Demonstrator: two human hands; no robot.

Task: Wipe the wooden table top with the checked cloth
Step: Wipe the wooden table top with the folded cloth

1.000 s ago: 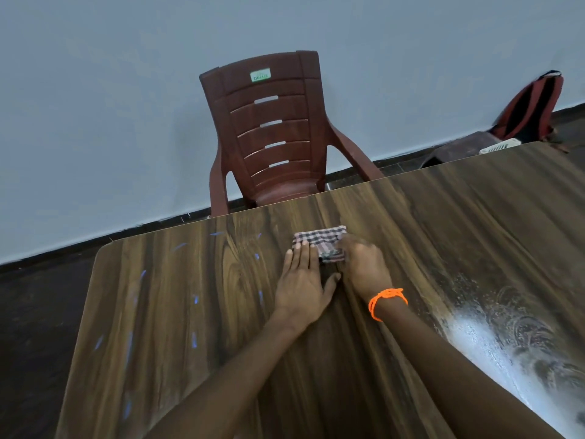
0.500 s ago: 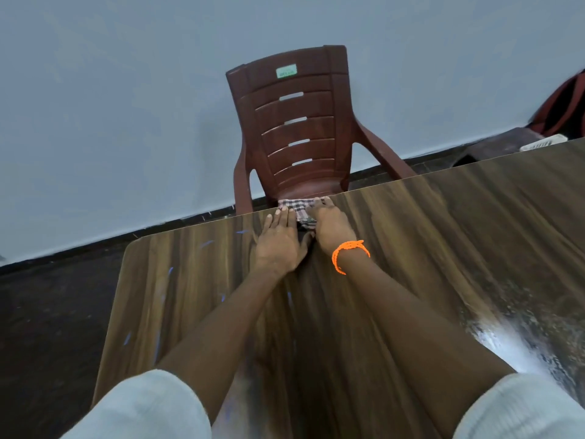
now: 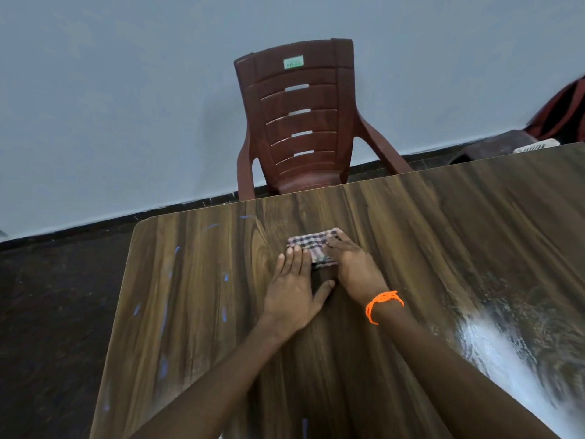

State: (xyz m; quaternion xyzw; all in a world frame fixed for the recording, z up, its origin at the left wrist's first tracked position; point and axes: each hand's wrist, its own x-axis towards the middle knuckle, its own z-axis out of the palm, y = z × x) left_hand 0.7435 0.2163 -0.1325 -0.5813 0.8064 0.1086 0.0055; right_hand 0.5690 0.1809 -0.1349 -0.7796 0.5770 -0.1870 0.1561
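A folded checked cloth (image 3: 311,245) lies on the dark wooden table top (image 3: 196,312), a little back from its far edge. My right hand (image 3: 353,267), with an orange thread round the wrist, presses flat on the cloth's right part. My left hand (image 3: 296,291) lies flat beside it, fingers straight, fingertips on the cloth's near left edge, thumb stretched toward the right hand. Part of the cloth is hidden under both hands.
A brown plastic chair (image 3: 300,122) stands behind the table's far edge against a pale wall. A red and black bag (image 3: 560,109) and a white object (image 3: 535,147) sit at the far right. Blue marks dot the table's left side; a bright glare patch (image 3: 506,359) lies right.
Both hands pushed the cloth out to the table's far edge, then drew it back toward me; it now lies a little short of the edge again.
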